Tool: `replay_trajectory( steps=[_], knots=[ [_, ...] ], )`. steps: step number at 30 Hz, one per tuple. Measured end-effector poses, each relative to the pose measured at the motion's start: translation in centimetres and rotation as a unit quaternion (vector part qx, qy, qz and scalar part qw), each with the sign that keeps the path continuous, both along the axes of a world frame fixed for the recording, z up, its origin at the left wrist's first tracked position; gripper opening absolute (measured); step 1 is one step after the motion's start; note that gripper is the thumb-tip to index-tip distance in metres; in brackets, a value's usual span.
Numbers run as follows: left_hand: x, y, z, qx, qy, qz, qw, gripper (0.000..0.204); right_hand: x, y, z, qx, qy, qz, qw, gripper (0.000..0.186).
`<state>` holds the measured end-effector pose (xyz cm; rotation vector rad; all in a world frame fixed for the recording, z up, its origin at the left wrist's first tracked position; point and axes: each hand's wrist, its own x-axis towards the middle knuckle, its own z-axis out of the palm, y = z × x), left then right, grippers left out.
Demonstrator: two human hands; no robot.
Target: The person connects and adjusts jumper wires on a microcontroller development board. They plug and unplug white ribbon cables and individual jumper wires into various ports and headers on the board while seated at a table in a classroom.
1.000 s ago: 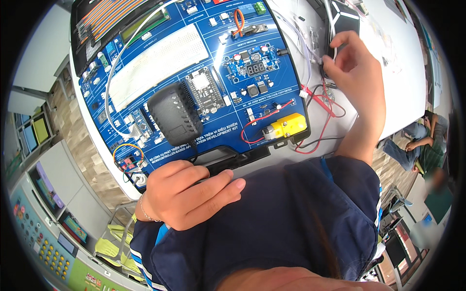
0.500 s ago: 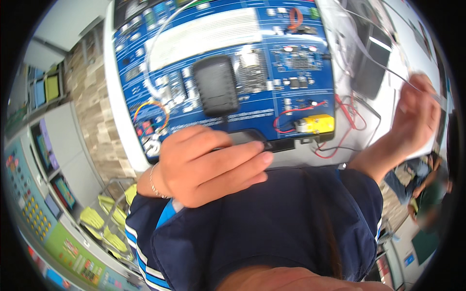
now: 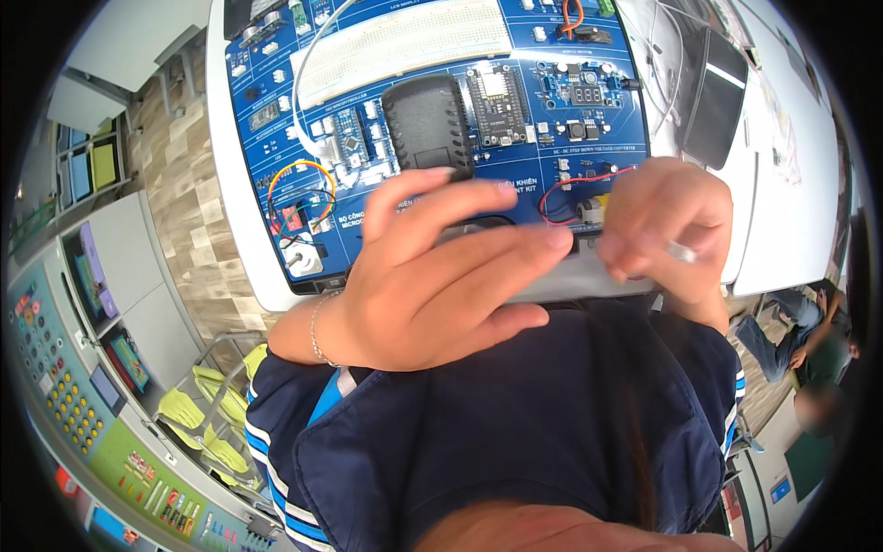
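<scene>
Head view: hands meet at the near edge of a blue circuit board (image 3: 552, 175) that lies on a white table (image 3: 791, 212). The left hand (image 3: 441, 276) lies across that near edge with its fingers stretched out flat and loose. Its grip is released, with nothing held, and a thin bracelet (image 3: 315, 327) sits on the wrist. The right hand (image 3: 667, 225) is at the board's near right corner, its grip clenched in a fine pinch on a small silvery piece (image 3: 682, 250). Whether that piece is a wire end or a connector is too small to tell.

A red wire (image 3: 570, 184) curves over the board just beside the right hand, and a yellow part (image 3: 598, 201) peeks out between the two hands. Above the left hand's fingertips, a black power adapter (image 3: 428, 124) rests on the board's middle. A white breadboard (image 3: 405, 41) runs along the board's far side. A loop of orange wire (image 3: 299, 179) sits at the board's near left corner, and a dark tablet (image 3: 717, 101) lies just off its right edge.

By the look of it, the step in hand is fine work on the pinched piece at the board's corner. Any next move there calls for a steady pinch, kept from snagging the red wire, with the flat hand bracing the board.
</scene>
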<state>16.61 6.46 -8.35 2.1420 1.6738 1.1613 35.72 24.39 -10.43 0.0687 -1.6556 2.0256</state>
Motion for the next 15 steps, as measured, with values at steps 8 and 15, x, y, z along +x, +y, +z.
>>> replay_trajectory(
  steps=[8, 15],
  knots=[
    [0.4, 0.2, -1.1, -0.03, -0.03, -0.059, 0.997, 0.046, -0.6, -0.9, -0.3, 0.322, -0.14, -0.259, 0.9, 0.023],
    [0.2, 0.2, -1.4, -0.032, -0.007, -0.05, 0.998, 0.043, -1.2, -1.4, -0.1, 0.399, -0.14, -0.306, 0.853, 0.022]
  ],
)
